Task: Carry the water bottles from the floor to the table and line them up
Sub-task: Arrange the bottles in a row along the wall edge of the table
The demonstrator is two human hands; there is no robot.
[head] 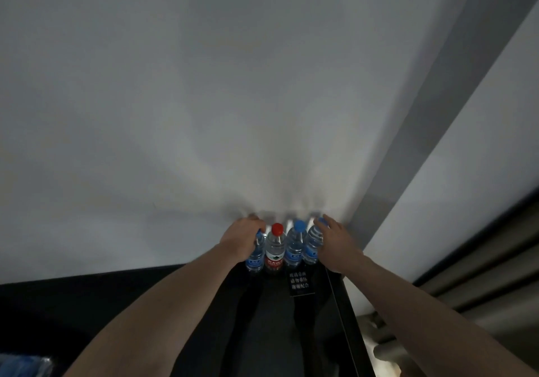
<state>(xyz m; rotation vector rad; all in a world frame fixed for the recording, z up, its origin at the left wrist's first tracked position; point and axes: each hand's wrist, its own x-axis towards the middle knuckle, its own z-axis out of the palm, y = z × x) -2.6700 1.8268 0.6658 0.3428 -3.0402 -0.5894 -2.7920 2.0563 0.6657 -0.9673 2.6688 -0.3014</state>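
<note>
Several clear water bottles stand side by side at the far edge of a black table (204,333), against a white wall. My left hand (243,238) is wrapped around the leftmost blue-label bottle (255,261), hiding its cap. Beside it stands a red-capped bottle (275,250) with a red label, then a blue-capped bottle (295,245). My right hand (335,242) holds the rightmost blue-label bottle (313,241), fingers over its cap.
A small black sign (299,282) with white characters lies on the table in front of the bottles. The table's right edge runs beside a white wall and grey curtain folds (481,266). Blue plastic packaging (23,365) shows at the bottom left.
</note>
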